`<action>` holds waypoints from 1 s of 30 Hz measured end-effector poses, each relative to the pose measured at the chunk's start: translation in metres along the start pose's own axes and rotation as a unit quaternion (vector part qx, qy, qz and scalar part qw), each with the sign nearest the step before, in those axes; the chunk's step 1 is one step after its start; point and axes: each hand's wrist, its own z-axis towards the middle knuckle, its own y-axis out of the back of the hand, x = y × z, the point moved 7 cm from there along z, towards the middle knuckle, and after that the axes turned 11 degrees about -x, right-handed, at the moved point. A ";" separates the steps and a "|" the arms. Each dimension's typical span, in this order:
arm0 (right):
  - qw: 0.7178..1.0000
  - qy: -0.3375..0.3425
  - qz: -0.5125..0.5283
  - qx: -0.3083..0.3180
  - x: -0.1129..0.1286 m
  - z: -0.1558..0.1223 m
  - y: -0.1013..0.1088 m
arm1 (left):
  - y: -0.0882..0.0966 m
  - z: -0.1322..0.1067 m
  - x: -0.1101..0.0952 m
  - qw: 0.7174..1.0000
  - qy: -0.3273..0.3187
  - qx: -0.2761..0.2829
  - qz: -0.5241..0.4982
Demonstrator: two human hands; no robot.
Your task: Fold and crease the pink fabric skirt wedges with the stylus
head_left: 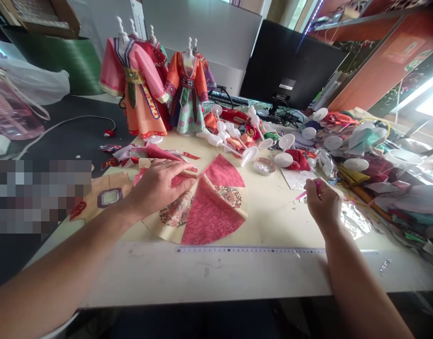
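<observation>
Far left, a white plastic bag [28, 80] sat on a dark side table [61, 113]; a pixelated patch [39, 195] hid the area below it. Next along, a cream panel with a square trim [108, 197] lay on the white surface [202, 278], just beside the left hand [159, 188].

Left hand was flat and partly open, not clearly gripping, fingers [177, 176] spread across the upper edge of a fan-shaped panel of pink brocade and floral fabric on cream backing [211, 209]. The panel lay directly under the palm side and extended right of the hand. Red fabric scraps [145, 153] lay just behind the hand.

Behind the panel stood two doll robes on white stands, one pink and orange [134, 89], one orange and green [186, 94]. A metal ruler [249, 249] lay along the front, near the panel's lower edge.

Right of the panel, the right hand [322, 202] was curled shut, pinching a slim pink stick [308, 190], well apart from the panel; the stick's tip was hard to make out. White round stand bases [287, 143] and a heap of fabric scraps [379, 174] sat beyond it.
</observation>
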 end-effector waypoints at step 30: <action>0.881 -0.176 0.435 0.058 0.083 -0.022 -0.009 | -0.018 -0.017 0.003 0.930 0.171 0.245 -0.215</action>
